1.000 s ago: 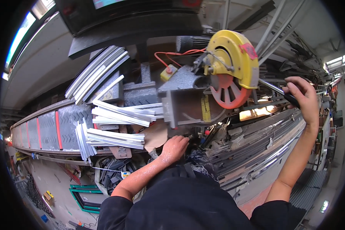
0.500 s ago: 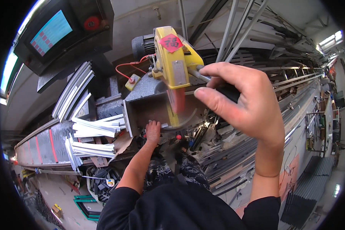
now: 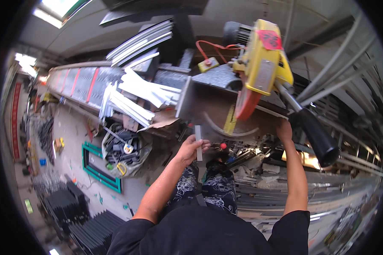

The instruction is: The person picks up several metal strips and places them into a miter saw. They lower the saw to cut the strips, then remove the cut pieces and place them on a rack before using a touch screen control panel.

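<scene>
A yellow chop saw (image 3: 264,68) with an orange blade (image 3: 245,103) stands raised over its metal table (image 3: 200,106). Its black handle (image 3: 315,136) sticks out toward me, with no hand on it. My left hand (image 3: 191,149) holds a short flat grey metal strip (image 3: 198,140) upright in front of the saw table. My right hand (image 3: 284,128) reaches up under the saw near the handle's base; its fingers are hidden, so I cannot tell what it grips.
Cut white metal profiles (image 3: 136,100) lie piled left of the saw. Long profiles lie on a bench (image 3: 81,80) farther left. A bag of offcuts (image 3: 125,148) and a green frame (image 3: 100,168) sit on the floor. Metal racks (image 3: 336,187) run along the right.
My right hand has let go of the saw handle and dropped beneath it. My left hand now holds a short grey strip. My head has turned left and down.
</scene>
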`<state>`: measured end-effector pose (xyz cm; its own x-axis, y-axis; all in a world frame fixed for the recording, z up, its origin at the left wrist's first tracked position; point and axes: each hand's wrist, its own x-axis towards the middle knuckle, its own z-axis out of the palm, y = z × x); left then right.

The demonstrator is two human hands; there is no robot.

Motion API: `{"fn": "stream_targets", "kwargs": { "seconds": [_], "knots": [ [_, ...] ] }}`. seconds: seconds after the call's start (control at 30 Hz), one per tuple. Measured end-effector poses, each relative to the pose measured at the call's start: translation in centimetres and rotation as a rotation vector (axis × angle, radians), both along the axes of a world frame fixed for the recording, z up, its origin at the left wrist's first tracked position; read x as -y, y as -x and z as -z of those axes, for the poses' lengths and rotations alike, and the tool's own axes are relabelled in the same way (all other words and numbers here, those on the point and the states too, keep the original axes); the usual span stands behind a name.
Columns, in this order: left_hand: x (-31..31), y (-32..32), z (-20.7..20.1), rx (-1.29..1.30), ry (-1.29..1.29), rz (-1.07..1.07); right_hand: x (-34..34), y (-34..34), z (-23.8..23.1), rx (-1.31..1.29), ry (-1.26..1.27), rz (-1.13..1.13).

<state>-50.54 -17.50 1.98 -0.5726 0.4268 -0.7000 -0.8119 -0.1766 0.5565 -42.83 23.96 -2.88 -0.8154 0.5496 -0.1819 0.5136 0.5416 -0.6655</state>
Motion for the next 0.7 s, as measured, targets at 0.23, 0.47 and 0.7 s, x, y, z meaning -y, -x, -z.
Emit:
{"fn": "stream_targets", "kwargs": {
  "seconds": [0.23,0.47,0.7],
  "knots": [
    [2.4,-1.5,-3.9,-0.025,0.013,-0.059,0.7,3.4,4.1,0.325,-0.606,-0.330],
    [4.7,1.3,-7.0,-0.294,0.147,-0.177,1.8,2.9,5.9,0.497,-0.672,-0.312],
    [9.9,8.0,-7.4,-0.433,0.302,-0.135,10.2,-5.8,6.3,-0.001,-0.411,-0.144]
  ]
}}
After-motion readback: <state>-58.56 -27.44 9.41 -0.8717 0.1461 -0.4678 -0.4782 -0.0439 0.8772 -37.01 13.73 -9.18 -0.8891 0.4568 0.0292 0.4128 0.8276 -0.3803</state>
